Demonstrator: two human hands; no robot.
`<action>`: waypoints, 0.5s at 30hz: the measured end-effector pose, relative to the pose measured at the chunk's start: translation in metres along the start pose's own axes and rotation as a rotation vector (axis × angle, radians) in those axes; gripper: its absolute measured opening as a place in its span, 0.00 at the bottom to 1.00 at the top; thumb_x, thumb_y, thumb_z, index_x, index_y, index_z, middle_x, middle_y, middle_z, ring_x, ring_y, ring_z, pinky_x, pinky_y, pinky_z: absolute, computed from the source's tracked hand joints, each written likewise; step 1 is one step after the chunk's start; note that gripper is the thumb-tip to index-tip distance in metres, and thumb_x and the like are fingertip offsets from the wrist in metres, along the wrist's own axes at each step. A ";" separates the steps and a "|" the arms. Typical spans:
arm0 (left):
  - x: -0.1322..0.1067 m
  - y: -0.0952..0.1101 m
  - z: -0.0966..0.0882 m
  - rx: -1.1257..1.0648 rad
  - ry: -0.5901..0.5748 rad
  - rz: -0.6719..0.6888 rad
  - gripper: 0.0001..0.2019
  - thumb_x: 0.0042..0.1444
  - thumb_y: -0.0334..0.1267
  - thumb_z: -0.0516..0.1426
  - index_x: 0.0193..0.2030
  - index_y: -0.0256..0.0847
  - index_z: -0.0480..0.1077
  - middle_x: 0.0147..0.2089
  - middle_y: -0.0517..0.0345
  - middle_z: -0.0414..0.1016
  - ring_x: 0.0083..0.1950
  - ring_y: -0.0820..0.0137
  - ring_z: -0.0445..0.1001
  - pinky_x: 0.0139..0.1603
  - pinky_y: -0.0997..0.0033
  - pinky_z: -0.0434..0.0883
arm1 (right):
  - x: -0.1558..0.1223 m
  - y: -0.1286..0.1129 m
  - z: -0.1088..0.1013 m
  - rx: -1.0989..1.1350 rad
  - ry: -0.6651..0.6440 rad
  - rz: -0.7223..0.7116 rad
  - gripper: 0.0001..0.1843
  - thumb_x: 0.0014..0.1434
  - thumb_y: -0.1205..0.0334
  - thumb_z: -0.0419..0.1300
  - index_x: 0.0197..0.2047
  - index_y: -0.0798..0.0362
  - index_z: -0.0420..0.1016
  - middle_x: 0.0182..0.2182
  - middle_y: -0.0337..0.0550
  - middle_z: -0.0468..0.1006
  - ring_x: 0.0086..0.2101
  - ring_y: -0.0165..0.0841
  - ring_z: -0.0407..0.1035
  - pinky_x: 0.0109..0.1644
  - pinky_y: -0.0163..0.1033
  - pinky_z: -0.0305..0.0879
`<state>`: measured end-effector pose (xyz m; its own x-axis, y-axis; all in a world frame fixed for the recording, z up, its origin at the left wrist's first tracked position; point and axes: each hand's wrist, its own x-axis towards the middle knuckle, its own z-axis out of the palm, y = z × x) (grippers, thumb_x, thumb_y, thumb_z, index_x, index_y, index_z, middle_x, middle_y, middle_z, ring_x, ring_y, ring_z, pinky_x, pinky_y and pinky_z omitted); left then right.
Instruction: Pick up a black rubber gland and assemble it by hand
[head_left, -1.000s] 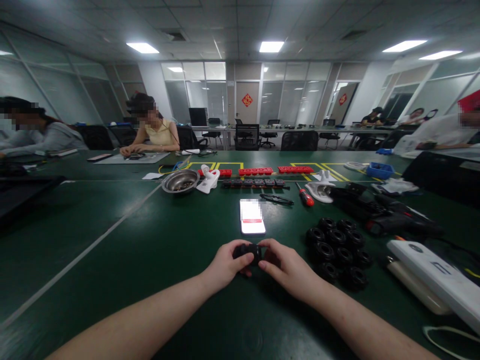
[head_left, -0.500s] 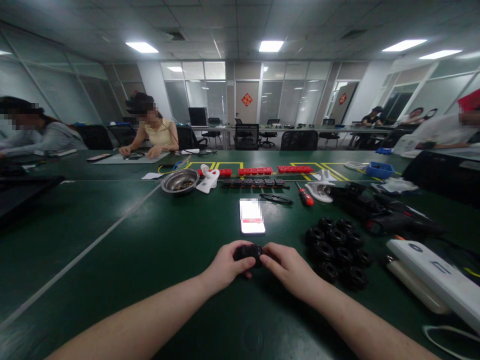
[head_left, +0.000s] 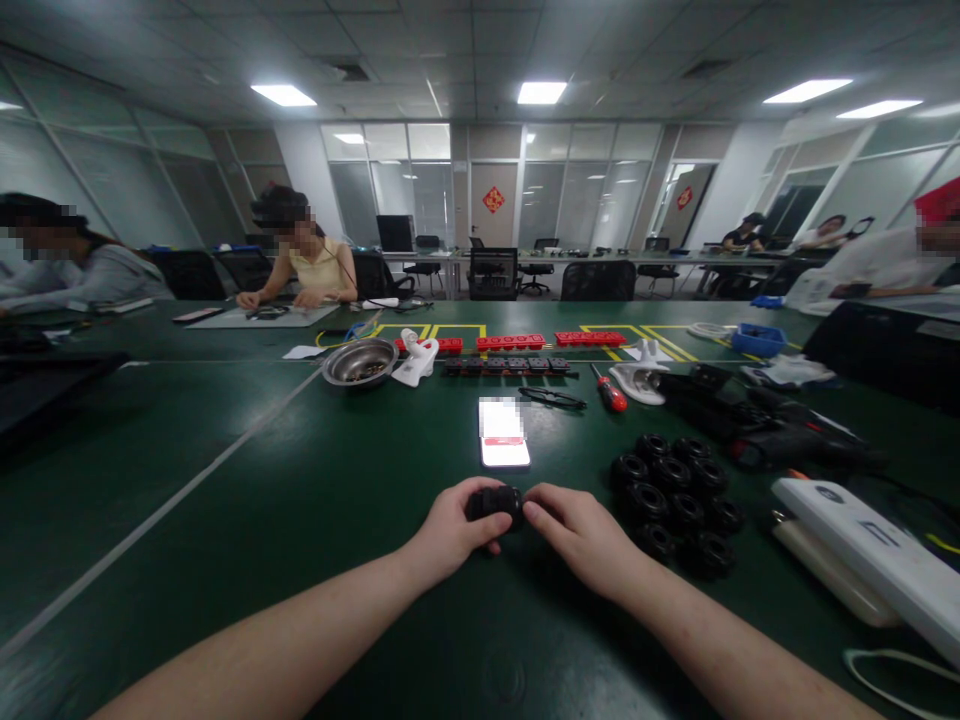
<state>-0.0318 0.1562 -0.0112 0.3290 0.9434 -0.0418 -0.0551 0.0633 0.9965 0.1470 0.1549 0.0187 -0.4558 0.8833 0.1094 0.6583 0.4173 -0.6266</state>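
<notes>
Both hands are working one black wheel (head_left: 496, 503) — left hand (head_left: 455, 527) gripping it, right hand (head_left: 574, 528) fingertips pressing; next calls for steady alignment.

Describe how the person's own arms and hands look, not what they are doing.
Both forearms are bare up to the bottom edge of the picture: no sleeves, gloves, watch or bracelet show. The left hand and the right hand carry no rings that can be seen. Nails look short and unpainted, though they are small in this view.
</notes>
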 end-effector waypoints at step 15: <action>0.003 -0.006 -0.004 -0.004 -0.018 0.004 0.21 0.42 0.42 0.62 0.42 0.35 0.64 0.36 0.56 0.67 0.21 0.77 0.70 0.22 0.76 0.66 | -0.004 -0.002 -0.001 -0.054 -0.022 -0.053 0.16 0.51 0.61 0.57 0.45 0.50 0.64 0.28 0.38 0.71 0.28 0.31 0.64 0.30 0.33 0.56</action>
<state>-0.0338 0.1599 -0.0179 0.3453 0.9378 -0.0367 -0.0606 0.0612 0.9963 0.1477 0.1509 0.0199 -0.5033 0.8552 0.1238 0.6640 0.4745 -0.5779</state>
